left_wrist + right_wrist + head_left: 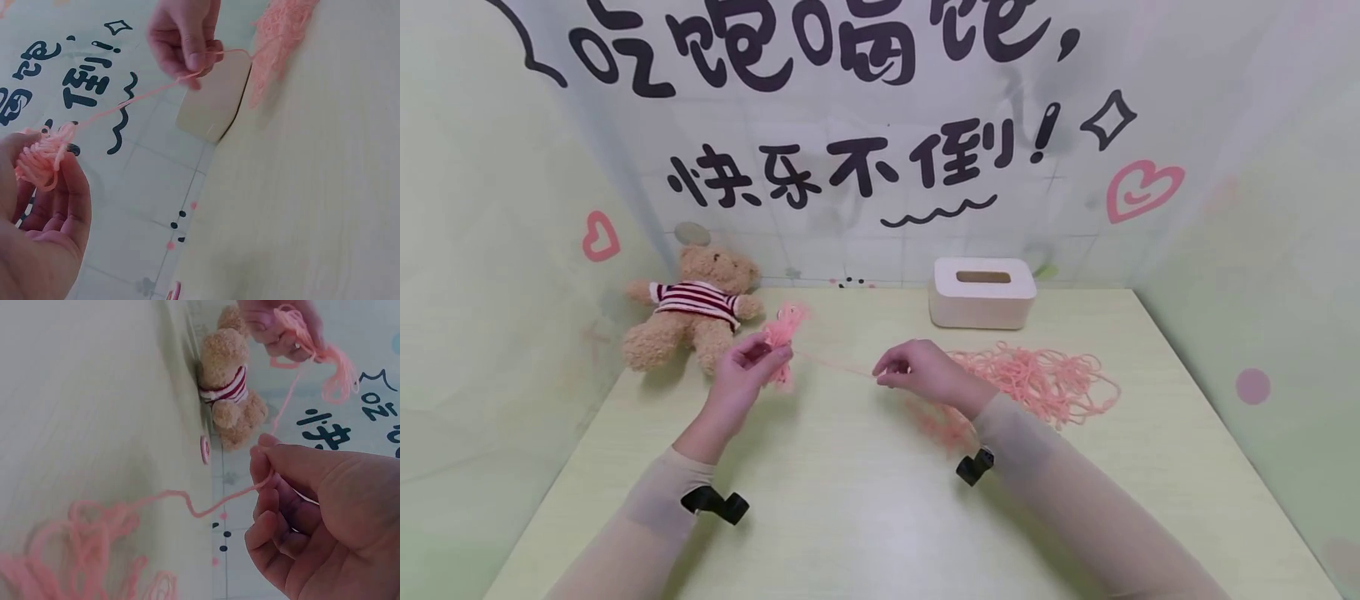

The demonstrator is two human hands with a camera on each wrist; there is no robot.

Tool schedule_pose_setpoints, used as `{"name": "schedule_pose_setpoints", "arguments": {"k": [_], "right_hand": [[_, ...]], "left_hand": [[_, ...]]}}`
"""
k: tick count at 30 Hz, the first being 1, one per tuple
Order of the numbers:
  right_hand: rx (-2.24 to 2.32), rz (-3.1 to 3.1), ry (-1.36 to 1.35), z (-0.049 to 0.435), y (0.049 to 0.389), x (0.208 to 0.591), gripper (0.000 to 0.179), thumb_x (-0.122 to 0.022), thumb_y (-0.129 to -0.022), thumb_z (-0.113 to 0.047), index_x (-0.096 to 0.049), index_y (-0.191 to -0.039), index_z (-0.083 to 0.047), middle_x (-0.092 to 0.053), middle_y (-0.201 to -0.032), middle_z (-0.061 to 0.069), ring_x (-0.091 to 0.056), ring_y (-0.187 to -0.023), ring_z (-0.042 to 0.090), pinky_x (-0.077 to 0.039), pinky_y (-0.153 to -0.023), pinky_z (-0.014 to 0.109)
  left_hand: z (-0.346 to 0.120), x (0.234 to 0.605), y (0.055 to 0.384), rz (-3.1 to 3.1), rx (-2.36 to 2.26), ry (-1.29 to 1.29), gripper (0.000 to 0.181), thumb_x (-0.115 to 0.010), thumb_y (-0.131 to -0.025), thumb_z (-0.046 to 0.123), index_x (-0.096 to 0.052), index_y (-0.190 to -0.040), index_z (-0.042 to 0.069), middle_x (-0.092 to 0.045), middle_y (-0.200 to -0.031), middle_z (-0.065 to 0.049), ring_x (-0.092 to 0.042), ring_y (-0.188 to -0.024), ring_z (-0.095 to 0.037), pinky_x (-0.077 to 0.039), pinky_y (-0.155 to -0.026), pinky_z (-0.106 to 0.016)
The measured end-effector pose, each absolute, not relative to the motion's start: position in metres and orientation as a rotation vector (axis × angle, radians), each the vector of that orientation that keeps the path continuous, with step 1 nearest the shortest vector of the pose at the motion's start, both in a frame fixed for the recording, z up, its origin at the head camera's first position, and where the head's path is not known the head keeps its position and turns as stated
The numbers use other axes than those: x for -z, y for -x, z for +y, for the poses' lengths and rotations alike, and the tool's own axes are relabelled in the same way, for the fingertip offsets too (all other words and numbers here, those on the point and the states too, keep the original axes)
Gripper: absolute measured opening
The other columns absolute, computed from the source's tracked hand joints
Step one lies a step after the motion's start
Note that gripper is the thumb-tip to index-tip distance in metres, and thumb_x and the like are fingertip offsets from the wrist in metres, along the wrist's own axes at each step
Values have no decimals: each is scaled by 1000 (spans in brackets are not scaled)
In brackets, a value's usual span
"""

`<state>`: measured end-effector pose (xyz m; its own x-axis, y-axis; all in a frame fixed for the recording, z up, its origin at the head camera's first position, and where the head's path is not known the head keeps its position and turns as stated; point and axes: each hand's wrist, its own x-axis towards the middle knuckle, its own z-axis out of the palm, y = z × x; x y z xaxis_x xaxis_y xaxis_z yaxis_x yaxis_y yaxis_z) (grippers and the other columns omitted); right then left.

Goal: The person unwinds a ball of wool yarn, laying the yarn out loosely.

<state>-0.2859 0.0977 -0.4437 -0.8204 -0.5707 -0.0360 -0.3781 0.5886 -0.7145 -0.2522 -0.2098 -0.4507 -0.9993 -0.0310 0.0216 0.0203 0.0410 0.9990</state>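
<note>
My left hand (pixel 741 379) grips a small bundle of pink yarn (pixel 780 331) above the table's left half. A single yarn strand (pixel 125 103) runs taut from the bundle to my right hand (pixel 921 373), which pinches it between thumb and forefinger. From those fingertips the strand sags down to a loose, tangled yarn heap (pixel 1037 383) on the table, partly hidden behind the right forearm in the head view. In the right wrist view the bundle shows loops at both ends of the left hand's grip.
A teddy bear (pixel 696 304) in a striped sweater sits at the back left. At the back right stands a white tissue box (pixel 983 308). A small pink ring-shaped thing (pixel 205 450) lies near the table's back edge. Printed curtains (pixel 850 242) enclose the table (pixel 850 517).
</note>
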Motion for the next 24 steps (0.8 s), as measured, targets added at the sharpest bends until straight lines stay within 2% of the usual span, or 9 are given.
{"name": "schedule_pose_setpoints", "arguments": {"k": [5, 11, 14, 19, 24], "right_hand": [[955, 2643, 674, 118, 298, 449, 15, -71, -99, -21, -78, -104, -9, -76, -95, 6, -60, -80, 13, -55, -73, 26], [1081, 2679, 259, 141, 324, 466, 16, -68, -101, -25, -75, -108, -13, -72, -101, 3, -64, -91, 21, -60, -83, 33], [1123, 2731, 94, 153, 335, 476, 12, -67, -100, -22, -74, -103, -12, -71, -96, 6, -63, -86, 24, -59, -78, 34], [1011, 2876, -43, 167, 340, 483, 16, -61, -96, -17, -73, -88, -10, -67, -82, 8, -59, -77, 27, -50, -67, 33], [983, 2853, -82, 170, 341, 484, 10, -65, -93, -16, -74, -90, -12, -70, -90, 7, -60, -83, 27, -51, -70, 34]], "left_hand": [[-235, 435, 258, -2127, 2109, -96, 11, -80, -93, 24, -71, -100, 23, -70, -89, 11, -62, -76, -1, -53, -58, -11], [-258, 425, 261, -1909, 2166, -184, 12, -79, -93, 17, -71, -103, 18, -66, -88, 7, -59, -72, -1, -52, -54, -10], [-264, 424, 259, -1845, 2175, -197, 11, -78, -94, 16, -72, -103, 17, -63, -88, 6, -55, -70, -3, -50, -53, -11], [-265, 423, 257, -1774, 2186, -200, 8, -79, -92, 12, -73, -98, 13, -63, -83, 4, -54, -66, -4, -48, -50, -12], [-257, 430, 255, -1867, 2175, -142, 7, -77, -94, 12, -74, -98, 15, -68, -86, 6, -61, -71, -2, -55, -58, -10]]}}
